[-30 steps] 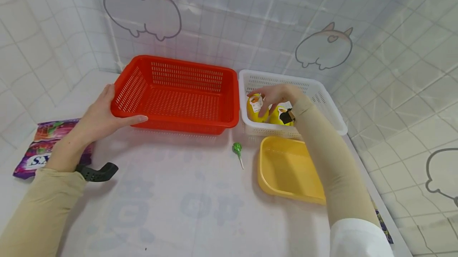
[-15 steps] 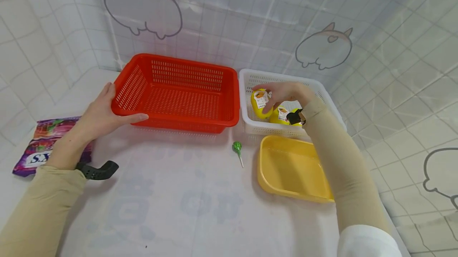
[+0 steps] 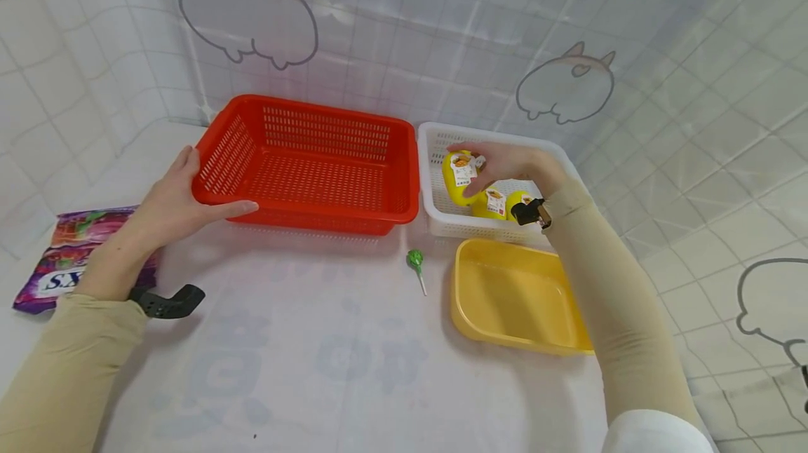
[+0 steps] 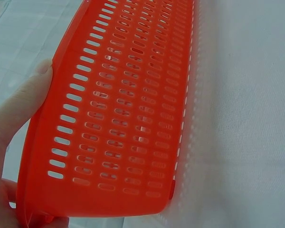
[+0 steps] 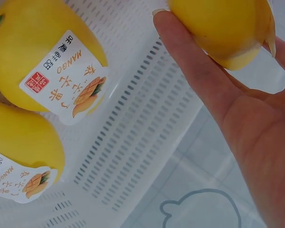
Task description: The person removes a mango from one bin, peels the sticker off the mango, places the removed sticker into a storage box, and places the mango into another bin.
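Right of centre, in the white basket (image 3: pixel 456 221), one mango (image 3: pixel 456 183) has been raised a little by the pinching right hand (image 3: pixel 510 162), so apparently parted from two other mangoes (image 3: pixel 489 205), while the red basket (image 3: pixel 315 217), at left, is gripped by the left hand (image 3: pixel 179 202).

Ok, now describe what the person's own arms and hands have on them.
The left hand and right hand are ungloved. Wrinkled beige sleeves cover both forearms to the wrist; on the right arm, a white sleeve shows farther up. The left wrist has a curved black piece, the right a smaller black piece.
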Demonstrator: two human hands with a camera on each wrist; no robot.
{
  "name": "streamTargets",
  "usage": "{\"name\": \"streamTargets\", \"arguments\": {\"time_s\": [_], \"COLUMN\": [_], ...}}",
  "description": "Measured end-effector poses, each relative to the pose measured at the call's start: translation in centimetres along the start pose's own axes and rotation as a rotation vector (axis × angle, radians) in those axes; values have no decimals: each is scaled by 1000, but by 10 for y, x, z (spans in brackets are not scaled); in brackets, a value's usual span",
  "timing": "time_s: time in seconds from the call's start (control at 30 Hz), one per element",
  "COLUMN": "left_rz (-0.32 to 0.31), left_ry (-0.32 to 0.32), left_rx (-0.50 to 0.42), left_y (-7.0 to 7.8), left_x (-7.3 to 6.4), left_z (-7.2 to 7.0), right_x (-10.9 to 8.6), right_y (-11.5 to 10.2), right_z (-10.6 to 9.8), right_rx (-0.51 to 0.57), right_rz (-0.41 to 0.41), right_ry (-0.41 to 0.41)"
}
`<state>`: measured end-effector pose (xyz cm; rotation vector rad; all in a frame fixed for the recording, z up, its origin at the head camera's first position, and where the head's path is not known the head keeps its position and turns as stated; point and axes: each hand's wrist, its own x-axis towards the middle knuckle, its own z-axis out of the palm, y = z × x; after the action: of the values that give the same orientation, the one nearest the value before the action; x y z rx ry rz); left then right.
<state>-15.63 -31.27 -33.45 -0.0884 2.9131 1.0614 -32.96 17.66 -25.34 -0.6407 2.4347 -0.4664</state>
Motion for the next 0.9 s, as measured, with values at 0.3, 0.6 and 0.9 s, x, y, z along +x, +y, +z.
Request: {"name": "streamTargets", "arguments": {"time_s": [0.3, 0.6, 0.9], "left_rz": [-7, 0, 8], "left_ry": [-6, -7, -4], "left_rx": [2, -1, 12], "left_y": [-2, -2, -2], "left_x": [0, 2, 4], "left_z": [1, 2, 1], "right_x": [-11, -22, -39], "right_y": [2, 0, -1], "right_z": [3, 9, 13], "right_rx": [34, 39, 76], "right_rz": [-13, -45, -36], "right_ry": [40, 71, 125]}}
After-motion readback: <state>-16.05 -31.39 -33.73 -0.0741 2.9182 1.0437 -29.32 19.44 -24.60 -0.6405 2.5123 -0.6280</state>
